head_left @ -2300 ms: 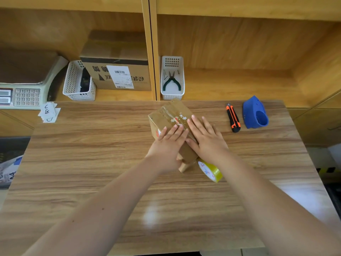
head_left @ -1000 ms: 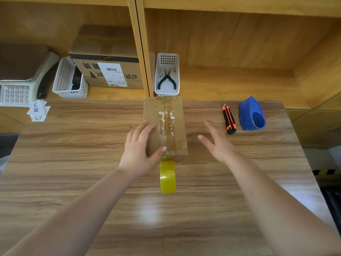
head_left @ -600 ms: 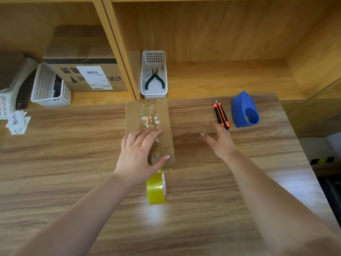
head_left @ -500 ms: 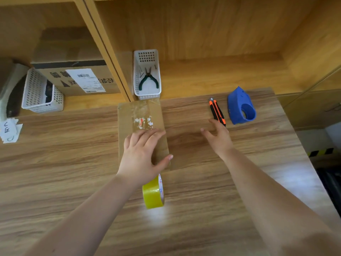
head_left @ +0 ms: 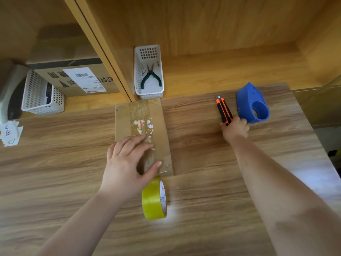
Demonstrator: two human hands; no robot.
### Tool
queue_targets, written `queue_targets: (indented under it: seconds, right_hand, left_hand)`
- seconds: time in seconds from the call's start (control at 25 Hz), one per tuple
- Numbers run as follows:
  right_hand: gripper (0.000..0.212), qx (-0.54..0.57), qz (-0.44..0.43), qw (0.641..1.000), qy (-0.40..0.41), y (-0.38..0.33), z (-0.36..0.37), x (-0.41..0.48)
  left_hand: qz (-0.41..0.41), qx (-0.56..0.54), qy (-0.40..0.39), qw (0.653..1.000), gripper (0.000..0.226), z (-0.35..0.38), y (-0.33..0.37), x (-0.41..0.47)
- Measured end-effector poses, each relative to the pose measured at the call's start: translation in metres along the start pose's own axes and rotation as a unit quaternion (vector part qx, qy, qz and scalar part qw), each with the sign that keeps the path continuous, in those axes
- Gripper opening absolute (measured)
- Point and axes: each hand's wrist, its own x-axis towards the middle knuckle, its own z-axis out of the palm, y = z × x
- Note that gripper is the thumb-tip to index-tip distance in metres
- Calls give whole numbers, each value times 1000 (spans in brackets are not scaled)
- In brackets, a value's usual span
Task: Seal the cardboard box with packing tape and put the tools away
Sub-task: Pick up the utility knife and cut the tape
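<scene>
A small cardboard box (head_left: 158, 119) lies on the wooden table (head_left: 193, 209), a strip of clear tape along its top. My left hand (head_left: 127, 163) rests flat on the box's near end, fingers spread. The yellow tape roll (head_left: 154, 199) stands on edge just in front of the box, its tape still running up to the box. My right hand (head_left: 234, 129) has its fingers closed on the near end of the orange-and-black utility knife (head_left: 223, 109), which lies on the table. The blue tape dispenser (head_left: 252, 106) sits right beside the knife.
A white basket (head_left: 148, 89) holding green-handled pliers (head_left: 150, 77) stands on the shelf behind the box. Further left sit another white basket (head_left: 39, 95), a labelled carton (head_left: 77, 78) and paper slips (head_left: 10, 133).
My right hand has left the box, reached right and closed on the knife's near end. My left hand stays on the box. The view has swung towards the right.
</scene>
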Motion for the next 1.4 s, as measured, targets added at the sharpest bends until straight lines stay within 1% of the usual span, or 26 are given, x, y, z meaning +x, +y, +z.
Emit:
queue_targets:
  seconds: [0.12, 0.2, 0.36, 0.44, 0.52, 0.6, 0.64, 0.68, 0.72, 0.76, 0.8, 0.84, 0.88, 0.92, 0.96, 1.0, 1.04, 1.12, 1.2, 1.32, 1.4]
  right_hand:
    - [49, 11, 12, 999, 29, -2, 11, -1]
    - [49, 45, 24, 999, 20, -6, 14, -5]
    - [54, 138, 59, 988, -46, -20, 14, -23]
    - [49, 220, 78, 968, -96, -27, 17, -37]
    - [32, 322, 107, 924, -178, -30, 23, -54]
    - [12, 428, 139, 856, -256, -32, 21, -76]
    - [9, 475, 152, 819, -283, -32, 19, -88]
    - [10, 509, 161, 791, -300, -32, 16, -99]
    - [13, 542, 165, 766, -303, -30, 16, -107]
    - [16, 569, 160, 749, -299, -27, 15, -116]
    - [19, 582, 143, 744, -295, -26, 13, -125]
    - [23, 580, 120, 751, -291, -23, 10, -133]
    - [28, 569, 93, 764, -288, -20, 8, -142]
    - [31, 557, 68, 776, -289, -17, 3, -151]
    - [34, 552, 43, 778, -298, -14, -4, -162]
    - [36, 545, 18, 780, -308, -10, -10, -172]
    - [38, 537, -6, 782, -318, -6, -17, -182]
    - [39, 517, -42, 791, -326, 2, -30, -202]
    - [38, 515, -50, 794, -320, 7, -39, -219]
    - [30, 514, -58, 800, -305, 14, -48, -242]
    - [22, 515, -49, 804, -293, 17, -52, -253]
  left_hand:
    - [-16, 9, 3, 1000, 48, -8, -8, 0]
    - [-16, 14, 6, 1000, 47, -12, -11, -1]
    - [-16, 17, 11, 1000, 46, -18, -12, -5]
    - [-19, 14, 7, 1000, 47, -20, -10, -8]
    - [-21, 11, -4, 1000, 49, -22, -9, -12]
    - [-29, -5, -6, 1000, 48, -25, -10, -17]
    - [-39, -27, -2, 999, 49, -25, -11, -21]
    - [-56, -60, 1, 997, 53, -26, -10, -27]
    - [-85, -99, 6, 991, 65, -24, -10, -36]
    - [-127, -140, 10, 982, 77, -21, -8, -48]
    - [-186, -189, 16, 964, 86, -16, -6, -61]
    - [-266, -253, 18, 930, 88, -12, -4, -75]
    - [-352, -327, 15, 877, 83, -9, -1, -87]
    - [-429, -390, -1, 815, 76, -5, 3, -98]
    - [-475, -429, -34, 768, 67, -1, 8, -108]
    - [-484, -439, -79, 753, 60, 4, 11, -116]
    - [-468, -444, -120, 755, 53, 8, 15, -123]
    - [-430, -454, -156, 765, 39, 15, 24, -130]
    - [-427, -436, -150, 778, 26, 19, 33, -129]
    - [-415, -397, -113, 811, 9, 12, 43, -130]
    - [-398, -406, -94, 818, 11, 6, 45, -133]
